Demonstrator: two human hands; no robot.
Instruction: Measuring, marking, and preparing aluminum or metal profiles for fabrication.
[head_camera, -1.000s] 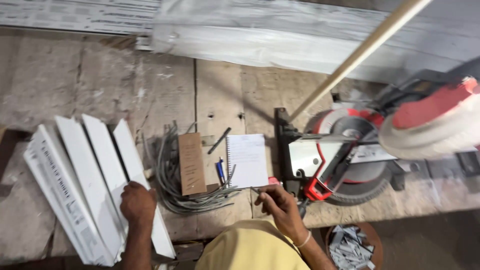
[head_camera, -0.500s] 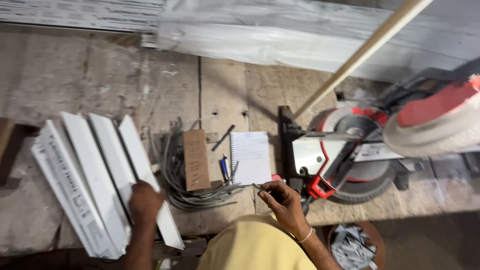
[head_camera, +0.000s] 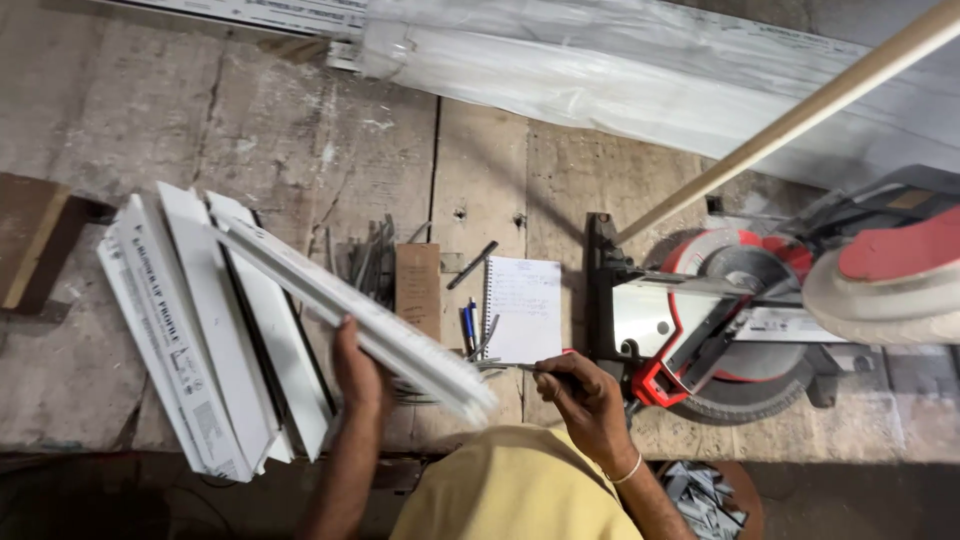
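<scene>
My left hand (head_camera: 358, 372) grips a white profile strip (head_camera: 345, 312) and holds it lifted at a slant above the wooden workbench (head_camera: 250, 140). Several more white strips (head_camera: 190, 320) lie side by side beneath it at the left. My right hand (head_camera: 585, 392) pinches a thin pencil (head_camera: 500, 366) whose tip points toward the raised strip's near end. An open spiral notebook (head_camera: 522, 308) lies just beyond that hand, with blue pens (head_camera: 468, 330) beside it.
A red and grey mitre saw (head_camera: 720, 320) sits at the right. A pale wooden pole (head_camera: 790, 120) slants above it. A brown wooden block (head_camera: 417, 288) and grey cable offcuts (head_camera: 368, 262) lie mid-bench. Plastic-wrapped long stock (head_camera: 620, 70) runs along the back. A bucket of scraps (head_camera: 705, 495) stands below.
My left hand has closed on one white strip and raised it off the pile, swinging its near end toward my right hand. The right hand with the pencil stayed put.
</scene>
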